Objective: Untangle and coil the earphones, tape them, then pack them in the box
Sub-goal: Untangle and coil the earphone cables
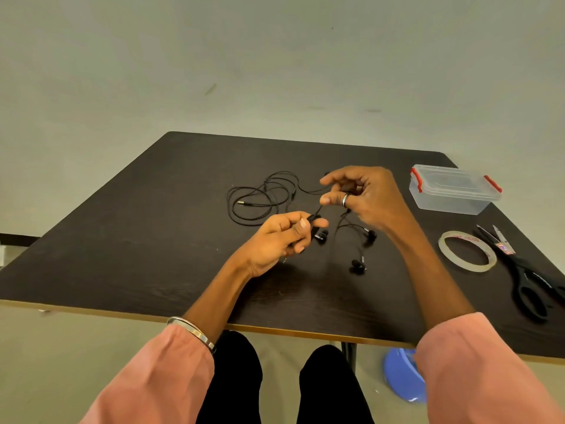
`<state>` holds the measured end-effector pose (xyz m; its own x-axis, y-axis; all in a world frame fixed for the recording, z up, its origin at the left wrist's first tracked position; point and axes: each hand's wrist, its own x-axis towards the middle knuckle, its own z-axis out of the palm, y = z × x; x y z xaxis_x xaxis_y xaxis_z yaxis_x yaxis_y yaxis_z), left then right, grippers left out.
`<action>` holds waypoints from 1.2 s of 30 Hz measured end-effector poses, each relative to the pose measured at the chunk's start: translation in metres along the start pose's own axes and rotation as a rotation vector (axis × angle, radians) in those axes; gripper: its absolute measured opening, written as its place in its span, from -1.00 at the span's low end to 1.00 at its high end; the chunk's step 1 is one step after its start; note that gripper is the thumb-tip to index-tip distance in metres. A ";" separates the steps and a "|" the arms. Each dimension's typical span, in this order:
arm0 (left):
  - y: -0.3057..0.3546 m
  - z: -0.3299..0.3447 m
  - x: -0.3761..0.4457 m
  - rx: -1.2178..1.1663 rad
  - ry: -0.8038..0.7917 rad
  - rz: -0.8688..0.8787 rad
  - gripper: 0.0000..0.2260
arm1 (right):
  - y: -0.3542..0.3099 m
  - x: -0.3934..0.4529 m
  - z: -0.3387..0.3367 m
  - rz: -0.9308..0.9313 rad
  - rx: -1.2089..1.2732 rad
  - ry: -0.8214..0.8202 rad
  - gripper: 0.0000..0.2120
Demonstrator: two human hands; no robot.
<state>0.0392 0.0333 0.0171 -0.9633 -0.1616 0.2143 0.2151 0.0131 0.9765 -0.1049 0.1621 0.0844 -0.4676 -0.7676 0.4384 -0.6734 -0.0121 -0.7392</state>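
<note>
Black earphones (263, 194) lie tangled on the dark table (122, 240), their cable looped at the middle back with the plug inside the loops. Earbuds (357, 266) rest nearer the front. My left hand (281, 240) pinches a black piece of the cable between thumb and fingers. Just behind it, my right hand (363, 194), wearing a ring, holds another stretch of the same cable. A clear plastic box (452, 191) with red clasps, lid on, stands at the back right. A roll of clear tape (467, 250) lies flat in front of the box.
Black-handled scissors (526, 276) lie at the right edge beside the tape. A blue round object (403, 377) sits on the floor under the table's front right. My legs are under the near edge.
</note>
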 end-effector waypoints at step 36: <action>0.025 -0.009 0.033 -0.045 0.568 -0.057 -0.76 | -0.026 -0.011 0.035 -0.225 -0.667 -0.329 -0.81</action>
<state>0.0140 0.0194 0.0483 -0.7389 -0.6657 0.1039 0.1838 -0.0508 0.9817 -0.0618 0.1482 0.0809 -0.1546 -0.9445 0.2899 -0.9830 0.1177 -0.1407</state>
